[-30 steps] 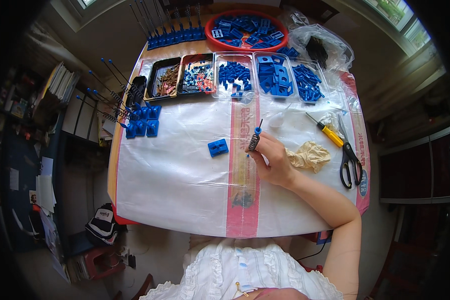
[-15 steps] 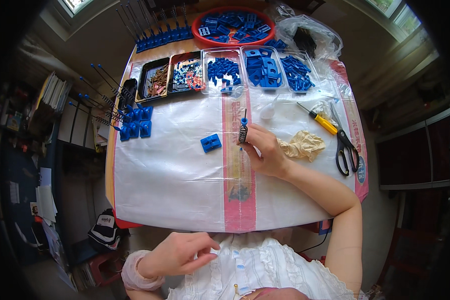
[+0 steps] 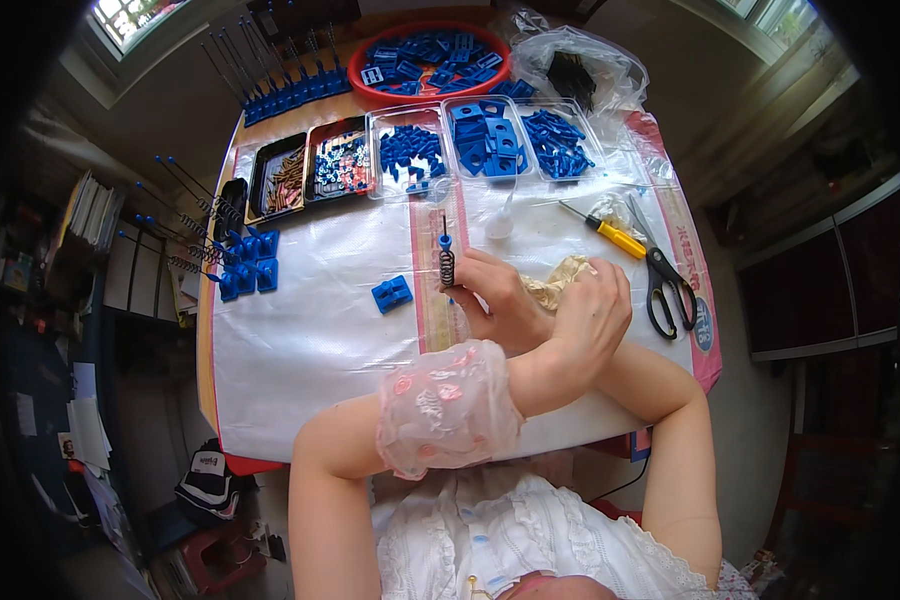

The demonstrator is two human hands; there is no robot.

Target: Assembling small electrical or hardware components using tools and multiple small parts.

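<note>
My right hand [image 3: 502, 298] pinches a black coil spring [image 3: 447, 266] upright over the table; a blue plastic end piece [image 3: 445, 242] and a thin dark rod [image 3: 444, 223] rise from its top. My left hand [image 3: 592, 312] reaches across over my right wrist, its fingers curled on a crumpled cream cloth or glove [image 3: 548, 291]. That cream piece is partly hidden by both hands. A square blue plastic base [image 3: 393, 294] lies on the table, left of the spring. Around my left forearm sits a sheer pink cuff [image 3: 450, 408].
Scissors [image 3: 662, 290] and a yellow-handled screwdriver [image 3: 620, 238] lie at right. Behind stand trays of screws [image 3: 288, 182], nuts [image 3: 340, 165] and blue parts [image 3: 412, 147]. A red basin [image 3: 358, 88] is farther back. Finished-looking spring assemblies [image 3: 248, 264] stand at left.
My left hand has risen from near my lap, crossed over my right arm and reached the cream cloth. The right hand still holds the spring. The whole view has shifted slightly.
</note>
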